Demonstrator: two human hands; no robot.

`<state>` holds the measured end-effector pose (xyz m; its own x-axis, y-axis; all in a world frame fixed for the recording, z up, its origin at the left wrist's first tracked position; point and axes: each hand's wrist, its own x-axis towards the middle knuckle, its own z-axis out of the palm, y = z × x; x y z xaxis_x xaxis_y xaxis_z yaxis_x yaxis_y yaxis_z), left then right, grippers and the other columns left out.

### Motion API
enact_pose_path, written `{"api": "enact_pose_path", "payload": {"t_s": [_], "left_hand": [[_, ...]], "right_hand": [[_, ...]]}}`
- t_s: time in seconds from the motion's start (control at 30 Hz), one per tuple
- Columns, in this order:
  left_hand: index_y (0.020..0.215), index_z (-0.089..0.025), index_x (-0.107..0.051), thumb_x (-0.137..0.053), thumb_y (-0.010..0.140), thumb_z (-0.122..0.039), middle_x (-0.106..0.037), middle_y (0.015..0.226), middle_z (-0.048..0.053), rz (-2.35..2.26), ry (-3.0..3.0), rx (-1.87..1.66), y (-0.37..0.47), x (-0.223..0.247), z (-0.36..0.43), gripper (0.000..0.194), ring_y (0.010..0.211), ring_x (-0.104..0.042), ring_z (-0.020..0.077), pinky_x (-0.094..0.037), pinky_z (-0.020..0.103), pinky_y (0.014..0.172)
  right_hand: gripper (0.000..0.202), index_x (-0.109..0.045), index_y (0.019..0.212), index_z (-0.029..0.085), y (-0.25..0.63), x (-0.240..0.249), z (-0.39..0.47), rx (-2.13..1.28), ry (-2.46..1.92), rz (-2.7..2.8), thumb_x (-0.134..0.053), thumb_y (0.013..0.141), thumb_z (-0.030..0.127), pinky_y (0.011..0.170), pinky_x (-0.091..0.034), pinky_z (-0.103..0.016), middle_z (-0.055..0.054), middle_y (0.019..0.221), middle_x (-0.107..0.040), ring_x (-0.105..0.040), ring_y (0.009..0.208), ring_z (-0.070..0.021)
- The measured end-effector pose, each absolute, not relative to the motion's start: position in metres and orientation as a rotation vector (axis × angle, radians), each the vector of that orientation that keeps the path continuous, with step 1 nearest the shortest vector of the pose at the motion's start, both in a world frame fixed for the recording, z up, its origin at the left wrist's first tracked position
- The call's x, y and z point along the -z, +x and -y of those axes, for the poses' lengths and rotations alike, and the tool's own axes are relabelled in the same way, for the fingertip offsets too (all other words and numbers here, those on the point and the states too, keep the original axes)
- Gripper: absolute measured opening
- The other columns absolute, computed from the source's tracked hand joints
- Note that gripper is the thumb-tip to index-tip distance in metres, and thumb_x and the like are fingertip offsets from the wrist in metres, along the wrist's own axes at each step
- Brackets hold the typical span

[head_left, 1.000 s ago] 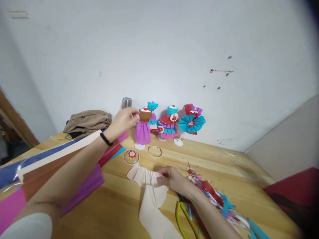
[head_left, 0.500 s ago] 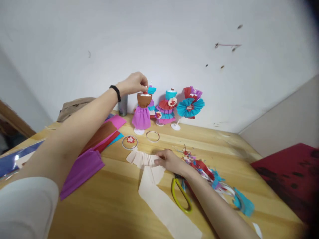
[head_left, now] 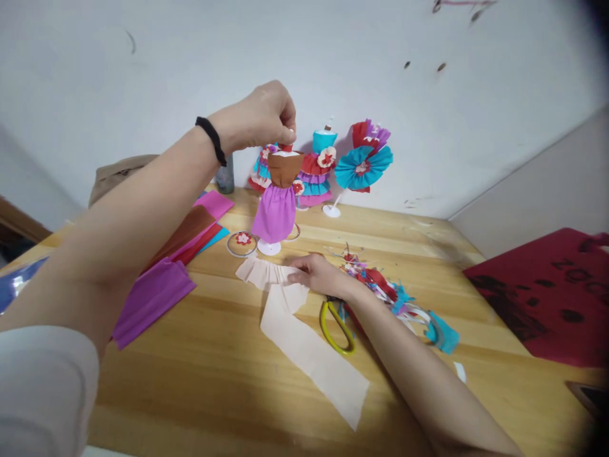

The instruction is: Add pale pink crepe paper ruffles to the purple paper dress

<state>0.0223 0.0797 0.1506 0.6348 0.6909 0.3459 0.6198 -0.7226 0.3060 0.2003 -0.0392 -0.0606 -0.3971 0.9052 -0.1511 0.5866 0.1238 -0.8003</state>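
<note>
- Gripping the brown-and-purple dress form by its red neck with the left hand, fingers curled and pressed together; cannot make out the very top beneath them.
- Pinching the gathered part of the cream strip between thumb and fingers of the right hand; covering some of the pleats there.
- Hiding most of the brown cloth and part of the purple paper behind the left forearm; partly masking the canister with the black wristband.
- Blocking much of the tiered dress form behind the left hand and the brown bodice; covering part of the plain ring too.
- Cannot identify the working end of the yellow-handled tool, tucked under the right wrist.
- Cut off by the right edge, as seen with the red bag.
- Placed toward the rear of the worktop, just right of the flower ring, as regards the held dress form; cannot tell whether its white base touches down.
- Leaning with long axis near upright, neck tipped rightward, base lower left.
- Running diagonally, as to the strip: from pleats beside the flower ring, then folding and stretching down rightward to a pointed end.
- Can read "z" on the bag, then apparently "a", then something rounded, cropped and blurred.
</note>
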Motion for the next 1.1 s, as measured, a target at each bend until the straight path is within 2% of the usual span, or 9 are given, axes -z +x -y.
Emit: {"api": "enact_pose_path", "payload": {"t_s": [0.1,0.2,0.3,0.4,0.5,0.6,0.77,0.9,1.1], "left_hand": [[0.095,0.002,-0.074,-0.061,0.082,-0.013,-0.066,0.083,0.008,-1.126,2.706,-0.625,0.024,-0.153,-0.074,0.024,0.08,-0.057,0.0117,-0.044,0.033,0.08],[0.094,0.004,-0.073,-0.06,0.082,-0.012,-0.063,0.076,0.006,-1.142,2.697,-0.603,0.025,-0.157,-0.068,0.025,0.085,-0.063,0.0167,-0.043,0.034,0.078],[0.092,0.005,-0.073,-0.061,0.081,-0.012,-0.058,0.069,0.003,-1.092,2.697,-0.637,0.025,-0.157,-0.067,0.023,0.075,-0.06,0.0116,-0.039,0.029,0.072],[0.085,0.001,-0.075,-0.065,0.076,-0.008,-0.056,0.061,0.002,-1.034,2.695,-0.728,0.026,-0.152,-0.07,0.016,0.06,-0.049,0.0048,-0.036,0.024,0.063],[0.078,-0.004,-0.076,-0.067,0.073,-0.006,-0.058,0.057,0.002,-0.979,2.691,-0.817,0.026,-0.145,-0.073,0.011,0.053,-0.045,0.005,-0.033,0.023,0.054],[0.077,-0.005,-0.076,-0.065,0.073,-0.005,-0.058,0.058,0.001,-0.939,2.698,-0.896,0.025,-0.139,-0.07,0.012,0.053,-0.045,0.0054,-0.031,0.022,0.052],[0.078,-0.003,-0.077,-0.064,0.073,-0.005,-0.055,0.055,-0.001,-0.959,2.72,-0.893,0.024,-0.137,-0.063,0.014,0.054,-0.044,0.0042,-0.03,0.021,0.055],[0.087,-0.003,-0.078,-0.06,0.078,-0.008,-0.06,0.064,0.0,-1.023,2.746,-0.879,0.026,-0.135,-0.063,0.021,0.061,-0.052,0.0062,-0.035,0.022,0.062],[0.103,-0.007,-0.075,-0.056,0.089,-0.015,-0.071,0.094,0.008,-1.125,2.906,-0.911,0.034,-0.121,-0.061,0.025,0.097,-0.067,0.0227,-0.044,0.033,0.087]], "right_hand": [[0.016,-0.061,0.064,0.018,0.199,0.058,0.041,-1.17,-1.44,2.056,-0.06,0.074,0.029,0.055,-0.033,-0.023,0.004,0.059,-0.052,-0.046,0.058,-0.0113],[0.018,-0.063,0.065,0.018,0.199,0.057,0.042,-1.158,-1.447,2.07,-0.061,0.075,0.032,0.056,-0.034,-0.023,0.003,0.059,-0.054,-0.047,0.059,-0.0119],[0.019,-0.065,0.068,0.017,0.198,0.057,0.043,-1.145,-1.457,2.084,-0.061,0.077,0.033,0.057,-0.036,-0.024,0.002,0.061,-0.056,-0.048,0.061,-0.0124],[0.018,-0.066,0.07,0.016,0.197,0.057,0.043,-1.144,-1.453,2.11,-0.06,0.077,0.032,0.06,-0.037,-0.024,0.002,0.064,-0.058,-0.049,0.063,-0.0128],[0.019,-0.065,0.071,0.016,0.196,0.055,0.044,-1.15,-1.447,2.141,-0.058,0.079,0.032,0.061,-0.037,-0.025,0.002,0.066,-0.058,-0.05,0.065,-0.0134],[0.019,-0.063,0.068,0.017,0.195,0.052,0.046,-1.146,-1.446,2.168,-0.059,0.078,0.033,0.061,-0.037,-0.025,0.001,0.066,-0.056,-0.05,0.066,-0.0142],[0.016,-0.062,0.068,0.018,0.194,0.051,0.048,-1.141,-1.44,2.188,-0.057,0.077,0.03,0.062,-0.037,-0.026,0.0,0.067,-0.057,-0.051,0.067,-0.0151],[0.016,-0.062,0.072,0.017,0.195,0.054,0.047,-1.147,-1.429,2.179,-0.057,0.077,0.031,0.062,-0.038,-0.026,0.001,0.067,-0.057,-0.051,0.066,-0.0148],[0.018,-0.061,0.073,0.017,0.195,0.058,0.045,-1.128,-1.43,2.156,-0.056,0.079,0.033,0.06,-0.038,-0.025,0.001,0.067,-0.057,-0.051,0.065,-0.014]]}}
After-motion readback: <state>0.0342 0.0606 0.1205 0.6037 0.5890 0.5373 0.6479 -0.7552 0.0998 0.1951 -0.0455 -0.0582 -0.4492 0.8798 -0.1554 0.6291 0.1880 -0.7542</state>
